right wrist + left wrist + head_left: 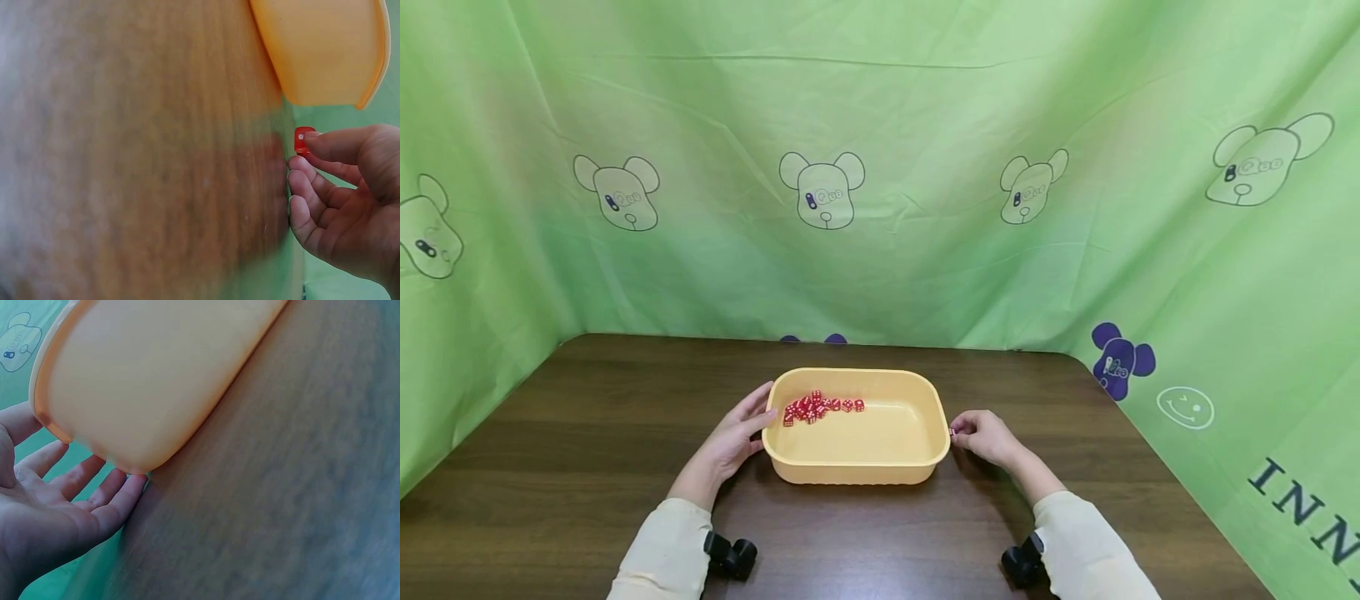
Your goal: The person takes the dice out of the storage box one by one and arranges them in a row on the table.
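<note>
A yellow plastic tub (pixel 865 473) stands on the table. Inside it, toward the left end, lie several red dice (pixel 808 408) with white dots, bunched with a short row trailing right. My left hand (pixel 730 442) holds the tub's left end, thumb over the rim; in the left wrist view its fingertips (pixel 139 482) rest against the outer wall. Just outside the tub's right end is my right hand (pixel 988 437). Between thumb and forefinger it pinches one red die (pixel 302 139), low by the table, while the other fingers curl loosely.
The brown wooden table (pixel 880 542) extends around the tub. A green cloth (pixel 910 275) printed with bear heads hangs behind it and along both sides. Dark devices (pixel 730 557) are worn at both wrists.
</note>
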### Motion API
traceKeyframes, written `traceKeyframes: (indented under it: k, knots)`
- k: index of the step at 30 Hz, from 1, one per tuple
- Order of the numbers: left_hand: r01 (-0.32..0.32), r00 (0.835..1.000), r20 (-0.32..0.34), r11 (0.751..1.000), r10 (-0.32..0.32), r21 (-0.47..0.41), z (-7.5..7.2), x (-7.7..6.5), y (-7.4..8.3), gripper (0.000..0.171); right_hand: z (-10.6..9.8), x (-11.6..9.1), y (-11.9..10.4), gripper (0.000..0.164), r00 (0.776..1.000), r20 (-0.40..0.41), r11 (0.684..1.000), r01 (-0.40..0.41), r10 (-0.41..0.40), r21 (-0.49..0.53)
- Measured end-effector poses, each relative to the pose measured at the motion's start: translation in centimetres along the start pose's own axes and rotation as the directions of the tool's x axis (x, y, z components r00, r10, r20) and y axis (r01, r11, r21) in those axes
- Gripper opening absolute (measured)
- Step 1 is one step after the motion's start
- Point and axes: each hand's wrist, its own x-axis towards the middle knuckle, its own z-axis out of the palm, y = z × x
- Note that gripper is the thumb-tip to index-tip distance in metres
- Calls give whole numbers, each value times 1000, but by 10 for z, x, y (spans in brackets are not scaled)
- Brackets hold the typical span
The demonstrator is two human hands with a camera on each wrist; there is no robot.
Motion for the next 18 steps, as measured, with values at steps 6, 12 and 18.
traceKeyframes:
  k: [6, 12, 18]
  knots:
    - [-6, 1000, 10, 1000, 6, -2, -1, 0, 0, 56, 1, -1, 0, 4, 1000, 9, 1000, 3, -3, -22]
    - [-12, 1000, 29, 1000, 12, -3, -1, -1, 0, 57, 2, -2, 2, 6, 1000, 6, 999, 14, -14, -33]
    - [-12, 1000, 26, 1000, 12, -13, -1, -1, -1, 57, 3, -3, 2, 7, 1000, -3, 1000, 7, -7, -30]
